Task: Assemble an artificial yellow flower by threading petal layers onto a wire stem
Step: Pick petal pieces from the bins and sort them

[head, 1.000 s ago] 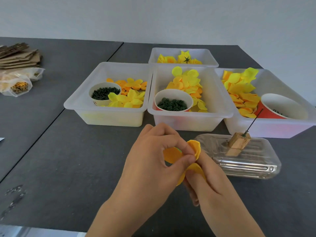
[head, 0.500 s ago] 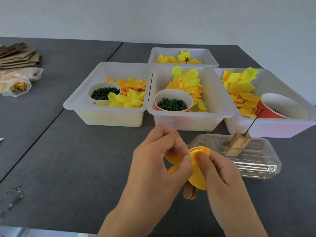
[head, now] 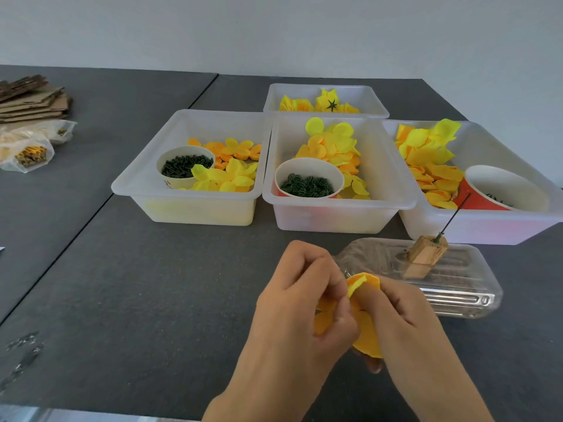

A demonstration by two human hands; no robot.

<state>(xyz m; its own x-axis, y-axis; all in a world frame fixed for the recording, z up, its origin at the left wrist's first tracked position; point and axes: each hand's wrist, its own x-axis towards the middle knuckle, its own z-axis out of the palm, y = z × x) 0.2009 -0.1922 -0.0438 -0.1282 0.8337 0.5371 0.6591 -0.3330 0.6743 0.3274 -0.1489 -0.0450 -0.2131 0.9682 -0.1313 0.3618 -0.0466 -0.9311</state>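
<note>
Orange-yellow petal layer (head: 367, 339) held low above the dark worktop (head: 152, 284), pinched between both hands; upper edge folded, pointing up and away. Left hand (head: 301, 312) fingers curled, thumb and forefinger pinching the petal's left side; right hand (head: 405, 318) fingers pinching its right side. Just behind: clear plastic tray (head: 457, 287) bearing wooden block (head: 425, 257), wire stem (head: 454, 216) leaning up-right. Beyond, four translucent bins (head: 195, 208) of petals, cups of green rings (head: 306, 185). Far left: cardboard stack (head: 30, 99), bags (head: 27, 150).
</note>
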